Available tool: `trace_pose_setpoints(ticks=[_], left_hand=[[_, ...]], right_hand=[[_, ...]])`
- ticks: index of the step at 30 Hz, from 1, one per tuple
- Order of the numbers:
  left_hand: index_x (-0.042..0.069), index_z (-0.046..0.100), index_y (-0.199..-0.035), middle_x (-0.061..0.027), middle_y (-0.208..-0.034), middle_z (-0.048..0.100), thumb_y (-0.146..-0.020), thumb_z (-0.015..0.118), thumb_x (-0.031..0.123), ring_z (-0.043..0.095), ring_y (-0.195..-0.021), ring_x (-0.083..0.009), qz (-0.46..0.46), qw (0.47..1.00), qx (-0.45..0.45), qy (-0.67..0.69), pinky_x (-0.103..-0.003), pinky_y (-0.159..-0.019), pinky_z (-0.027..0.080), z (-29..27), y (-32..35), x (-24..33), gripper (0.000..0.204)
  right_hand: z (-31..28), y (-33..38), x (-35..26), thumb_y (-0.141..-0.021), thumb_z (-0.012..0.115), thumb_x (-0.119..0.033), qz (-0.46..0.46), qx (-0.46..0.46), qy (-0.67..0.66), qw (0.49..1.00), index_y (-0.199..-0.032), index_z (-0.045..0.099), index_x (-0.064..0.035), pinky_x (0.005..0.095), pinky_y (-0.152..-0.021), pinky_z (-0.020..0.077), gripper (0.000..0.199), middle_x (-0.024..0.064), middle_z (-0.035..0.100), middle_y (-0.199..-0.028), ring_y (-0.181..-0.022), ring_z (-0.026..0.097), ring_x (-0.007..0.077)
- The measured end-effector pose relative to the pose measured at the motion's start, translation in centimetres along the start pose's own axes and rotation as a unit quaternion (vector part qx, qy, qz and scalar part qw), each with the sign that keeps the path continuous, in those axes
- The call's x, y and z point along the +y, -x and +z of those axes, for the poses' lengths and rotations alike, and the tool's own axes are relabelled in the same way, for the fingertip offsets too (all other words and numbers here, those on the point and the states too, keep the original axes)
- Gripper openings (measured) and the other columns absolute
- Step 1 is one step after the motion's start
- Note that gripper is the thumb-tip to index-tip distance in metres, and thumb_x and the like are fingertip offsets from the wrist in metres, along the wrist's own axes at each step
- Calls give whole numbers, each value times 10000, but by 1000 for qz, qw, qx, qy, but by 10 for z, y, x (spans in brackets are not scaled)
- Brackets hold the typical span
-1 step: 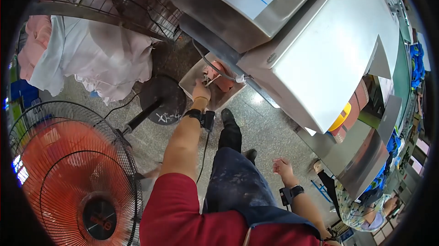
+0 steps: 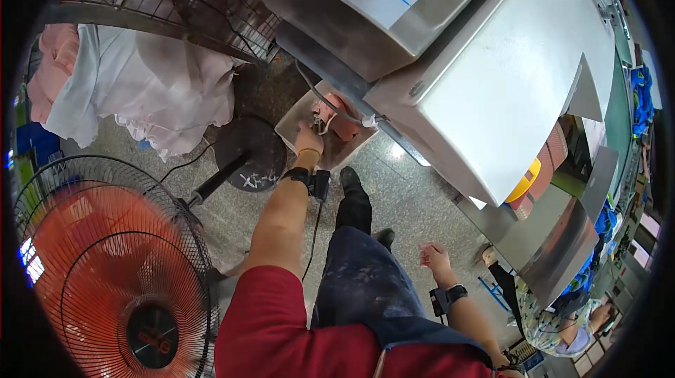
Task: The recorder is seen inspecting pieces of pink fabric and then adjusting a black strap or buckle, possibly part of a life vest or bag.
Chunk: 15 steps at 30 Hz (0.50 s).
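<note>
My left hand (image 2: pixel 309 140) reaches down into a pale open bin (image 2: pixel 292 125) on the floor. Its fingers are bent around something beside thin whitish strips (image 2: pixel 323 123); what they grip is too small to make out. A pink rounded item (image 2: pixel 344 127) lies in the bin just right of those fingers, partly crossed by a grey cable (image 2: pixel 313 90). My right hand (image 2: pixel 435 257) hangs over the floor at my right side, with loosely bent fingers apart and nothing in them.
A running floor fan (image 2: pixel 112 272) stands at the left, its round black base (image 2: pixel 246 149) near the bin. Pale cloth (image 2: pixel 162 90) hangs from a wire cage (image 2: pixel 242 9). A large white machine housing (image 2: pixel 492 90) juts out at the right. Another person (image 2: pixel 555 322) is at far right.
The whitish strip beside my left fingers has shifted and looks more curled. The fan's blades have turned. Both arms stay almost where they were.
</note>
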<state>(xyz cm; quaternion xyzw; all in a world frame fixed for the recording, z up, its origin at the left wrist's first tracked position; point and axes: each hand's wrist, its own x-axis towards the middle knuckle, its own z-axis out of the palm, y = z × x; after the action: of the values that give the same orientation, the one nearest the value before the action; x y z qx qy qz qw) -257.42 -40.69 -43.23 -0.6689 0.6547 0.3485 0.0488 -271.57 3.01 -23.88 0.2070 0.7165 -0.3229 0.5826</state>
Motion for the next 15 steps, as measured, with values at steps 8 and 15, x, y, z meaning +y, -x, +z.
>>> trace_pose_setpoints(ticks=[8,15], left_hand=[[128,552,-1170,-210,-1020,677,-883,570,230,627,-981,-427,43,997,-35,-44,-491,-842,491,-1,-12,4,305],[118,624,-1203,-175,-1043,687,-760,714,276,643,-994,-387,83,992,-97,-21,-440,-886,504,3,-21,-35,480]], right_hand=[[-5,-14,18,-946,481,-157,38,34,34,998,-954,620,-40,289,-557,499,181,59,620,-738,-613,602,164],[-13,-31,50,-939,486,-156,25,29,2,999,-933,627,-40,290,-560,514,183,65,624,-721,-590,605,166]])
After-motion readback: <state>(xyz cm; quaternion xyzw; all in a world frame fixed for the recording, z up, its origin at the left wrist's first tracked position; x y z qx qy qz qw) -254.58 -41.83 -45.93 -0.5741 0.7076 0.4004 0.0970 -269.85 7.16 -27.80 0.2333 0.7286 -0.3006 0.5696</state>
